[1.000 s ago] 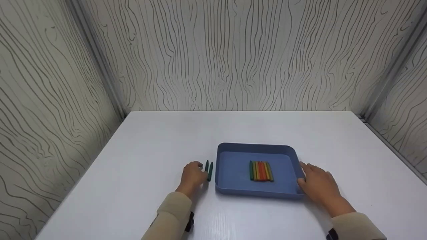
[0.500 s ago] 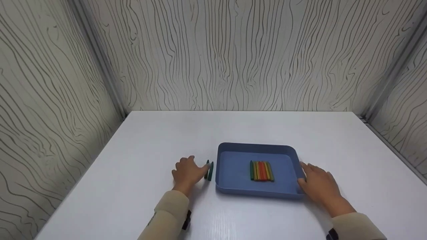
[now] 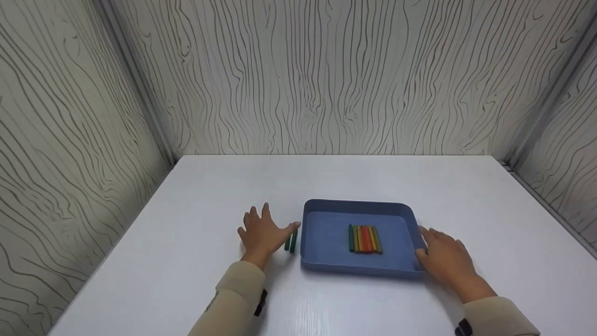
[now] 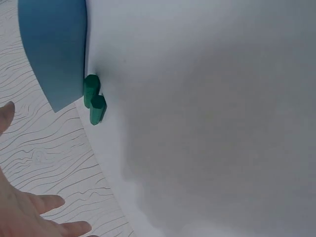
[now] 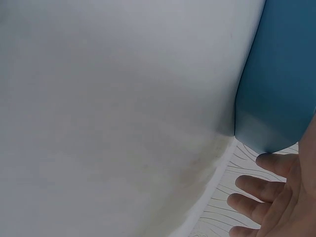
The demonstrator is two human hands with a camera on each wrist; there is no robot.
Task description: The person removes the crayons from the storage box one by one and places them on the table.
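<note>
My left hand [image 3: 262,234] is spread wide just left of the blue tray [image 3: 325,235], with nothing in its grasp. Its thumb overlaps two green crayons [image 3: 293,243] in the head view, partly covering them. These crayons [image 4: 98,109] lie side by side on the table along the tray's outer left wall, and the left wrist view shows the fingers apart from them. A row of green, yellow, orange and red crayons [image 3: 365,239] lies side by side inside the tray. At the tray's right wall, my right hand [image 3: 447,256] rests with loosely extended fingers, the index fingertip [image 5: 266,160] right at the wall.
Everything stands on a white table [image 3: 242,182]. Behind it rises a wall [image 3: 308,79] with a wood-grain pattern, and similar panels close off the left and right sides. Both forearms wear beige sleeves [image 3: 240,280].
My left hand has moved slightly left and away from the green crayons, its fingers spreading from a curled pose. The right hand, the tray and the row in it have stayed put.
</note>
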